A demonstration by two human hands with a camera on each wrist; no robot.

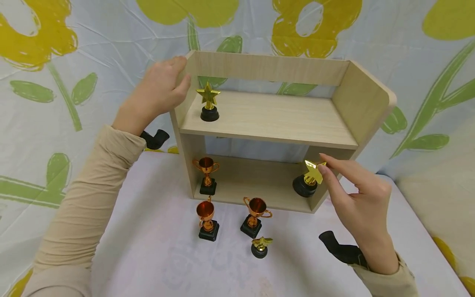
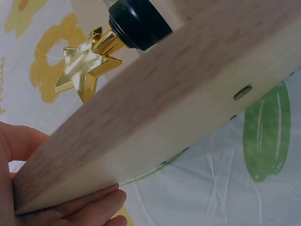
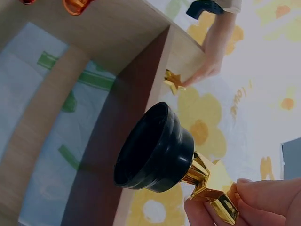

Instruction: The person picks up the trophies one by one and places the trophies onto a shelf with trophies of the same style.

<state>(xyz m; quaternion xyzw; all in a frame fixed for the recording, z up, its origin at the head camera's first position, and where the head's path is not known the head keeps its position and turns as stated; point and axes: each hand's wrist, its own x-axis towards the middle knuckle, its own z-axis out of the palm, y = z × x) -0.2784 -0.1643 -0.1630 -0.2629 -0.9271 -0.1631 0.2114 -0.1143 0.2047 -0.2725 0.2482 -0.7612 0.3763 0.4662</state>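
My left hand (image 1: 159,84) grips the left side panel of a two-tier wooden shelf (image 1: 271,117); in the left wrist view the thumb and fingers lie on opposite faces of the panel (image 2: 141,103). Beside it, a gold star trophy (image 1: 208,99) with a round black base stands upright on the upper tier. My right hand (image 1: 365,198) pinches another gold star trophy (image 1: 305,187) by its star, thumb against fingers. That trophy is tilted, its black base (image 3: 155,150) pointing toward the shelf, in front of the lower tier's right end.
A copper-coloured cup trophy (image 1: 208,181) stands at the lower tier's left end. In front of the shelf, on the white-covered table (image 1: 156,255), are two more cup trophies (image 1: 209,231) (image 1: 251,225) and a small gold star trophy (image 1: 259,249). A flower-patterned cloth (image 1: 111,33) hangs behind.
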